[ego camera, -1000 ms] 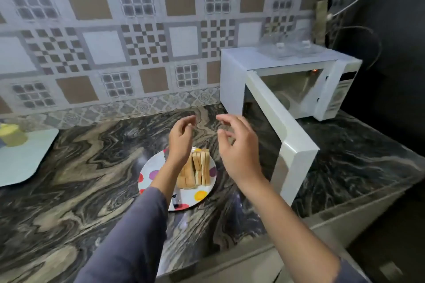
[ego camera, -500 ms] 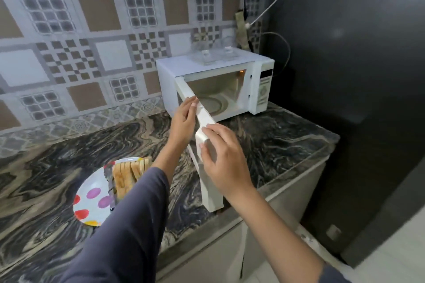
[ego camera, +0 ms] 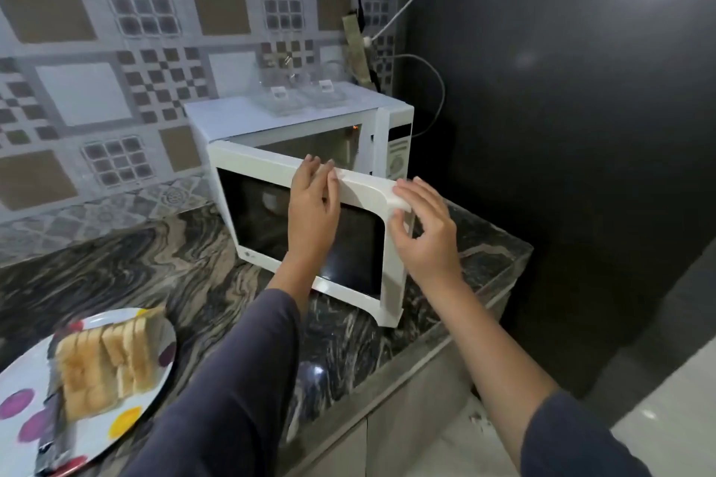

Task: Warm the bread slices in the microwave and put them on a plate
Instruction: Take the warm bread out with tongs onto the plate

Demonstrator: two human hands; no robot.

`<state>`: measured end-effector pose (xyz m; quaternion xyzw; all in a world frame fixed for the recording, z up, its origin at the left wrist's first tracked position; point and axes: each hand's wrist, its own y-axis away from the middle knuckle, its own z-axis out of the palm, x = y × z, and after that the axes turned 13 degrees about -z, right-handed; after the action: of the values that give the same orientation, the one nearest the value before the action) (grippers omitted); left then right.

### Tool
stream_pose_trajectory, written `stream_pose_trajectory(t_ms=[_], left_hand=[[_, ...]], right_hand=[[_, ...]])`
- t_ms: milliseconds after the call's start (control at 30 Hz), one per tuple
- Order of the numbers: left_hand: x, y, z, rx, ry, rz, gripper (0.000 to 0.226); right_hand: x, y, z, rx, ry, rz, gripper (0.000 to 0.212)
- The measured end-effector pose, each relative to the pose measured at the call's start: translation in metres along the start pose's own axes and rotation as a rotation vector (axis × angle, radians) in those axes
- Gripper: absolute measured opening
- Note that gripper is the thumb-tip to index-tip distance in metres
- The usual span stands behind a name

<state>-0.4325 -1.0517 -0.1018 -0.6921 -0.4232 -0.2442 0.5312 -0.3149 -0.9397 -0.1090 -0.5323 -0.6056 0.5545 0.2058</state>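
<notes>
A white microwave [ego camera: 294, 116] stands at the back of the marble counter, its door [ego camera: 271, 221] swung partway, leaving a gap at the right with the lit cavity behind. My left hand [ego camera: 314, 209] lies flat on the door's front, fingertips over its top edge. My right hand [ego camera: 426, 236] pinches the door's free upper corner. Several toasted bread slices [ego camera: 104, 360] stand in a row on a white plate with coloured dots [ego camera: 23, 383] at the lower left, apart from both hands.
The marble counter [ego camera: 155, 275] ends in a front edge close below my arms and at the right beside a dark wall [ego camera: 561, 128]. Clear plastic containers [ego camera: 298, 97] sit on the microwave's top. Cables [ego camera: 410, 4] hang behind it. A dark wrapper [ego camera: 54, 434] lies on the plate.
Both hands left the plate and went to the microwave door. The door has swung from wide open to nearly across the cavity. The view turned right.
</notes>
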Motion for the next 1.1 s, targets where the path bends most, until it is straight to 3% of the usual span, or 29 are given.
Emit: stream_pose_trajectory(t_ms=[200, 367, 533, 900, 1100], left_hand=[[-0.016, -0.046, 0.070, 0.176, -0.167, 0.142, 0.034], [-0.042, -0.082, 0.103, 0.312, -0.444, 0.257, 0.033], [-0.060, -0.110, 0.124, 0.386, -0.594, 0.269, 0.037], [-0.071, -0.147, 0.160, 0.549, -0.815, 0.139, 0.038], [-0.068, -0.145, 0.162, 0.545, -0.885, 0.089, 0.040]], right_hand=[[0.094, -0.050, 0.022, -0.052, 0.012, 0.105, 0.034], [0.144, -0.081, 0.055, -0.078, -0.048, 0.119, 0.049], [0.192, -0.106, 0.088, -0.133, -0.132, 0.078, 0.045], [0.277, -0.149, 0.134, -0.306, -0.222, -0.293, 0.045], [0.294, -0.157, 0.140, -0.280, -0.237, -0.453, 0.041]])
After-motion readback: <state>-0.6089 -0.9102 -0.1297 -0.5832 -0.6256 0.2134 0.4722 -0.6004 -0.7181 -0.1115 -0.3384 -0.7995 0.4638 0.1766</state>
